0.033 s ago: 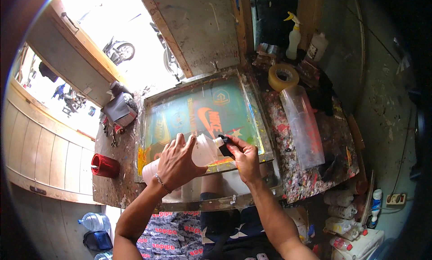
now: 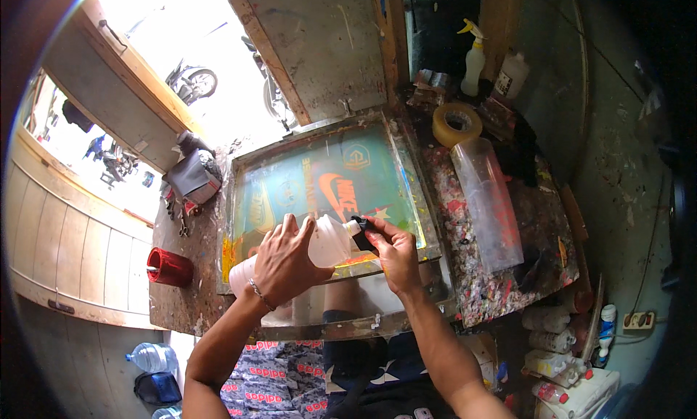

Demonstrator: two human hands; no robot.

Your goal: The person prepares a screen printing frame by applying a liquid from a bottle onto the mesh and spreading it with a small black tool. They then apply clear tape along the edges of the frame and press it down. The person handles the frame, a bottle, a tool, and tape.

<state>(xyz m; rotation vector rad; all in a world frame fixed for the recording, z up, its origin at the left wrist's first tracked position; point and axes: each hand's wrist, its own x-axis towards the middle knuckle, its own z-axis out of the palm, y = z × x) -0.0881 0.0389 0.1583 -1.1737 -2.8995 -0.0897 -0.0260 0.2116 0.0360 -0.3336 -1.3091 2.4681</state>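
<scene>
Left grip [image 2: 284,263] around bottle [image 2: 330,245], screen [image 2: 319,169] beneath

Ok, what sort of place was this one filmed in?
Probably a small screen-printing workshop: a wooden-framed screen with logo-like designs lies on a paint-stained table, with a roll of tape to its right.

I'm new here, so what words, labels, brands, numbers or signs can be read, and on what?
I won't copy the words or brands.
Green printing screen: orange and yellow lettering, logos.
Grey patterned cloth: repeated red-and-white lettering.
Pale jug: markings too small to read.
</scene>
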